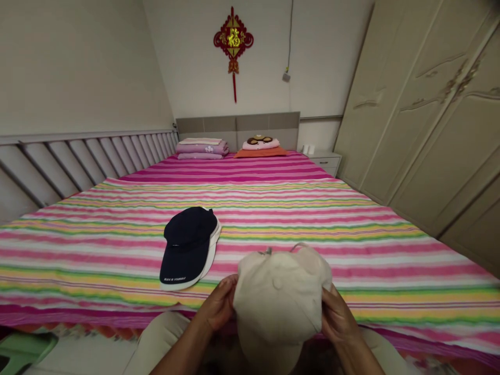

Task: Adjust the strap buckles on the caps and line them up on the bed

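Observation:
A beige baseball cap (pixel 279 291) is held between my two hands above my lap, its brim toward me and its back strap toward the bed. My left hand (pixel 219 303) grips the cap's left side, with the fingertips partly hidden behind it. On the opposite side, my right hand (pixel 336 312) pinches the edge with thumb and fingers. A navy cap (pixel 189 234) with small white lettering on its brim lies on the bed to the left. Under it, a white cap (pixel 212 252) shows along the right and front edges.
The bed (pixel 371 250) has a striped cover. Folded purple bedding (pixel 201 150) and an orange and pink stack (pixel 261 148) lie by the headboard (pixel 269 125). A railing (pixel 89 161) runs along the left; a nightstand (pixel 326 161) and wardrobe (pixel 410 114) stand right. A green stool (pixel 31 346) is lower left.

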Action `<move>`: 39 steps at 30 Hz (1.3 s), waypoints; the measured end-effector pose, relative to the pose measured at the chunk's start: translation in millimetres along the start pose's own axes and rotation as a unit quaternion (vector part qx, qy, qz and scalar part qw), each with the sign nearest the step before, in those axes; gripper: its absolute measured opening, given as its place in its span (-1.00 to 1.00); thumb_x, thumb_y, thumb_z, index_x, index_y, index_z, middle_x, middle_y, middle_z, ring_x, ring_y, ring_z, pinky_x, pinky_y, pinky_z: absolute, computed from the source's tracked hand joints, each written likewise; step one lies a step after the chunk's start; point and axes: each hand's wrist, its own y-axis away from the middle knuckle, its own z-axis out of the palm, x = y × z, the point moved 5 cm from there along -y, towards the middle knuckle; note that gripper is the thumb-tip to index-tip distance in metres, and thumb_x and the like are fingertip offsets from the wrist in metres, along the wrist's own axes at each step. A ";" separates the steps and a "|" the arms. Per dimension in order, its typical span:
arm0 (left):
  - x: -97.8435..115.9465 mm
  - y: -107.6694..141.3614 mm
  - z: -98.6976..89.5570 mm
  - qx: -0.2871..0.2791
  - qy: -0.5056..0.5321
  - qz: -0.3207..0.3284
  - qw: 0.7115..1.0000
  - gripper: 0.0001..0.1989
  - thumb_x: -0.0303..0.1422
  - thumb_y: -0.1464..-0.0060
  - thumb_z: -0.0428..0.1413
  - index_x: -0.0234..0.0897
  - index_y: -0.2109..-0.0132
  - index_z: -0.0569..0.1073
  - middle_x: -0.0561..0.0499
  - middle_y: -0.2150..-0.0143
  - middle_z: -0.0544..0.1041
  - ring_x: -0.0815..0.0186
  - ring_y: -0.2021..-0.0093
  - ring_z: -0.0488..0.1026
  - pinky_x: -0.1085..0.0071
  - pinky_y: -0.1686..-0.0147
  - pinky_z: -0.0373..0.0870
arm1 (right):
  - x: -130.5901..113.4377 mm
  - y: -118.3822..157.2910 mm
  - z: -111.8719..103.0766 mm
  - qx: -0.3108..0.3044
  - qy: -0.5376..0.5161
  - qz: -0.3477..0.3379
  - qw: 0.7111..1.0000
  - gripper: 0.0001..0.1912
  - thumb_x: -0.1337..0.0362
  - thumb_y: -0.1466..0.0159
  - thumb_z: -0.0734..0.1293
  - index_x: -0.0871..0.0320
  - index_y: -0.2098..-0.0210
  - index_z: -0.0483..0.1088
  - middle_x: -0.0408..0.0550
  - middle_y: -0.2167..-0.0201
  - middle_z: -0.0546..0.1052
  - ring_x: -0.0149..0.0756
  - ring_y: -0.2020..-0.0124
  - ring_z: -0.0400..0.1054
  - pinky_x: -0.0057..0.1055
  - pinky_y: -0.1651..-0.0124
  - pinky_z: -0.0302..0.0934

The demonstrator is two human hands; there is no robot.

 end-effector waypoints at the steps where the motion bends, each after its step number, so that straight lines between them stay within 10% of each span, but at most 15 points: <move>1: 2.3 0.2 5.3 -0.015 -0.014 0.002 1.000 -0.65 -0.29 0.30 0.27 -0.39 0.32 0.47 -0.14 0.35 0.55 0.11 0.18 0.45 0.33 0.18 0.35 | 0.3 0.9 -2.2 0.001 0.000 0.007 1.000 -0.28 0.19 0.19 0.49 0.15 0.02 0.32 0.09 0.27 0.55 0.05 0.14 0.37 -0.04 0.00 0.14; 18: 24.3 3.6 37.2 -0.049 -0.044 -0.005 0.998 -0.74 -0.56 0.39 0.11 -0.40 0.38 0.46 -0.16 0.40 0.53 0.05 0.27 0.47 0.25 0.29 0.37 | 7.1 23.5 -31.2 -0.088 0.062 0.108 0.988 -0.46 0.18 0.18 0.47 0.17 0.17 0.43 0.10 0.33 0.56 0.00 0.19 0.39 -0.14 0.10 0.19; 26: 34.4 13.4 49.0 -0.070 -0.180 -0.022 0.981 -0.71 -0.68 0.40 0.07 -0.45 0.39 0.48 -0.11 0.50 0.49 0.33 0.54 0.39 0.49 0.50 0.27 | 8.8 30.5 -13.6 -0.114 0.084 0.137 0.980 -0.62 0.15 0.07 0.42 0.16 0.26 0.45 0.00 0.40 0.54 -0.22 0.38 0.39 -0.36 0.27 0.20; 39: 23.1 15.5 62.1 -0.116 -0.194 -0.010 0.974 -0.78 -0.37 0.27 0.26 -0.41 0.41 0.47 0.01 0.55 0.44 0.48 0.56 0.32 0.57 0.53 0.20 | -10.5 21.8 2.6 -0.198 0.128 0.088 0.968 -0.68 0.08 0.02 0.40 0.20 0.41 0.40 -0.05 0.50 0.46 -0.40 0.51 0.26 -0.51 0.45 0.09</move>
